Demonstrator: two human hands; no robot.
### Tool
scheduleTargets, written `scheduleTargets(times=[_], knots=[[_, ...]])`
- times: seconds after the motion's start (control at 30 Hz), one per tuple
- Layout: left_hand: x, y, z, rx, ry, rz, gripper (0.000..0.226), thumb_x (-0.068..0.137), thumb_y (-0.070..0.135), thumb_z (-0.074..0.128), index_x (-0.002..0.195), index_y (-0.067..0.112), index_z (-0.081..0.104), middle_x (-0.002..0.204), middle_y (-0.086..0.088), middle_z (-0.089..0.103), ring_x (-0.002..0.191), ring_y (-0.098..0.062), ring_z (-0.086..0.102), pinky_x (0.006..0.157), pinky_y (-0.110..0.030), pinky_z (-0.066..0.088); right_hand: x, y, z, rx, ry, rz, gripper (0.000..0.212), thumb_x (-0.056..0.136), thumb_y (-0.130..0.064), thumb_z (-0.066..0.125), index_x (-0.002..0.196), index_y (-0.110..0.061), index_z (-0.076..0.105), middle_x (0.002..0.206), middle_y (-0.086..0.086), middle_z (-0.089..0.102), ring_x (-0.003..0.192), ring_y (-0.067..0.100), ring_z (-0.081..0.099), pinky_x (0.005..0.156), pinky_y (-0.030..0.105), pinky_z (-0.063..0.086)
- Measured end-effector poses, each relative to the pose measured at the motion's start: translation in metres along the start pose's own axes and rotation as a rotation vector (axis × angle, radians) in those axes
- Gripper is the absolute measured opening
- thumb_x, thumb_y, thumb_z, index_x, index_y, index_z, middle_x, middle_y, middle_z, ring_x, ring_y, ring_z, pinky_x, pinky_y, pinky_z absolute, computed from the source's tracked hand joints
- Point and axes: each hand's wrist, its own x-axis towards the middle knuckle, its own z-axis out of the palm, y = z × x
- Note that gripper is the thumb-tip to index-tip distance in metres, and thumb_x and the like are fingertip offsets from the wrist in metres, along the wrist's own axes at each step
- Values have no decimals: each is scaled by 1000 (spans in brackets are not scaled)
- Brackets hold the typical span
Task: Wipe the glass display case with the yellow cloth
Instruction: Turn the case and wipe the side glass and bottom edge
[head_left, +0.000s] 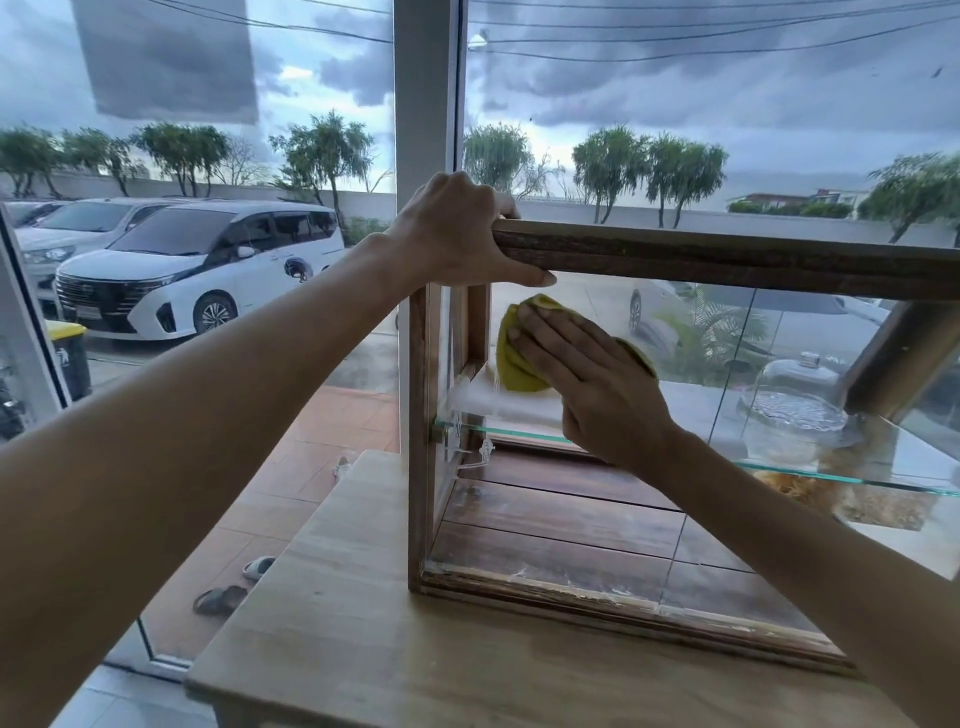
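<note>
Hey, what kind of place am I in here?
Probably a small café or bakery shopfront: a wooden glass display case on a counter, a glass cake dome inside it, and a street window facing parked cars.

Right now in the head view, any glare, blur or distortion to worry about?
Head view: wide-angle bend bows the case's top rail and stretches both forearms. Reflections of trees and a car wash over the glass front, veiling the dome inside. Flat overcast light, no hard shadows. The yellow cloth under the right hand stays fairly sharp.
</note>
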Motion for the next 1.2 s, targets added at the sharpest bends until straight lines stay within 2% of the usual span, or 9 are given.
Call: scheduleTargets(times=[0.13, 0.37, 0.5, 0.67, 0.83, 0.9, 1.1, 1.2], knots=[[0, 0, 1, -6, 6, 4, 84, 61, 80, 58, 111, 13, 68, 78, 1, 70, 65, -11, 55, 76, -20, 43, 21, -9, 4, 10, -18, -42, 57, 85, 0, 36, 141, -2, 43, 151, 13, 36, 141, 26, 32, 115, 42, 29], [-1, 1, 1, 11, -6, 12, 83, 63, 79, 58, 112, 13, 68, 63, 11, 50, 62, -12, 51, 75, -20, 41, 45, -26, 16, 5, -43, -102, 64, 77, 1, 54, 140, -4, 44, 150, 12, 38, 139, 26, 34, 115, 41, 28], [-1, 3, 0, 13, -12, 7, 83, 63, 79, 57, 111, 13, 69, 55, 19, 39, 61, -12, 50, 76, -21, 41, 43, -29, 23, -26, -95, -169, 63, 79, -3, 57, 141, -5, 43, 150, 12, 38, 139, 27, 35, 115, 41, 28], [-1, -1, 2, 5, -2, 13, 83, 63, 79, 57, 111, 13, 69, 65, 10, 53, 61, -13, 52, 79, -23, 46, 30, -43, 34, -33, -102, -194, 56, 83, -6, 46, 139, -3, 44, 148, 14, 40, 138, 28, 37, 115, 38, 22], [0, 0, 2, 14, -1, 20, 83, 63, 80, 56, 110, 13, 69, 65, 11, 54, 61, -12, 53, 82, -25, 46, 5, -62, 50, -50, -137, -210, 60, 81, -5, 46, 141, -3, 40, 149, 14, 37, 140, 27, 34, 118, 38, 12], [-1, 0, 2, 19, 2, 20, 84, 63, 81, 55, 111, 14, 69, 66, 9, 56, 62, -13, 53, 84, -25, 45, -7, -70, 56, -39, -165, -218, 61, 79, -6, 47, 139, -4, 44, 149, 13, 39, 139, 26, 35, 118, 38, 13], [0, 0, 1, 35, -8, 11, 82, 63, 80, 56, 111, 14, 69, 58, 12, 50, 62, -13, 52, 80, -19, 39, -51, -98, 82, -14, -209, -297, 51, 90, -1, 27, 135, -7, 52, 145, 10, 46, 136, 23, 40, 116, 37, 22], [0, -2, 2, 46, -6, 9, 89, 59, 85, 51, 109, 14, 69, 68, 4, 64, 64, -14, 54, 82, -23, 44, -74, -112, 95, 4, -236, -317, 46, 96, -5, 27, 134, -9, 53, 144, 8, 47, 135, 21, 42, 115, 36, 24]])
